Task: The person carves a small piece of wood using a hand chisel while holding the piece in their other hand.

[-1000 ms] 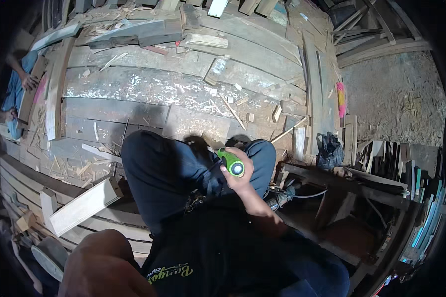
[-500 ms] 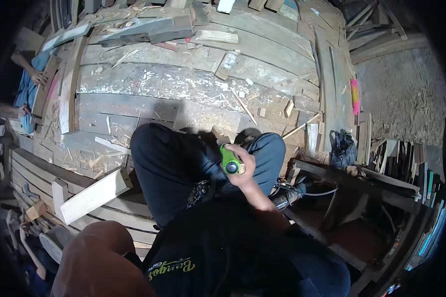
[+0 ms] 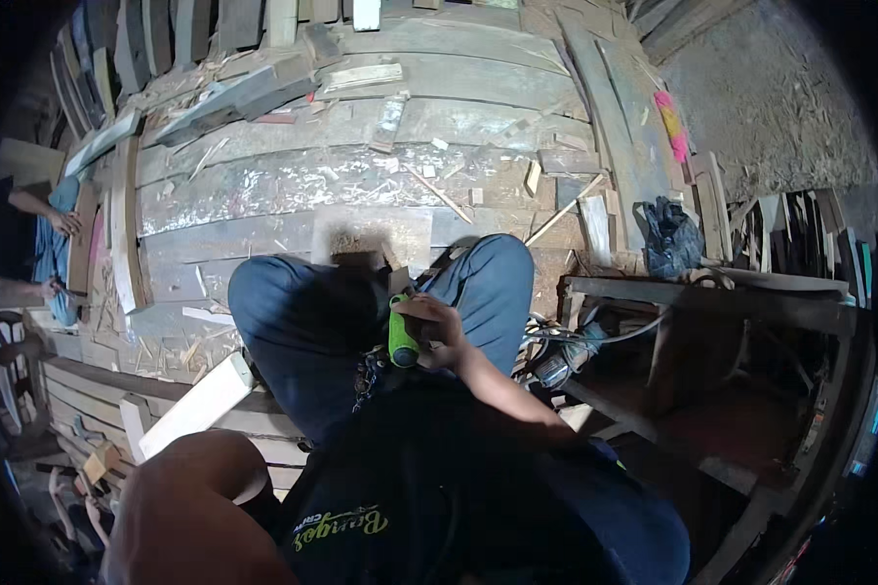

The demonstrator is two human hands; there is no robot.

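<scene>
My right hand is closed around a bright green handheld tool with a dark round end, held low between my bent knees. Its exact kind does not show. Just past it a small wooden piece stands by my knee, partly in shadow. A cluster of metal keys or chain hangs near my waist, left of the tool. My left arm comes in bent at the lower left; the hand itself is out of view.
Offcuts and shavings litter the plank floor. A white-faced board leans at the left. At the right are a dark bench frame, a black plastic bag and a corded power tool. At far left, another person's hands touch wood.
My right hand and the green tool have moved left and slightly closer to my waist, and the tool is tilted differently. The whole view has shifted a little.
</scene>
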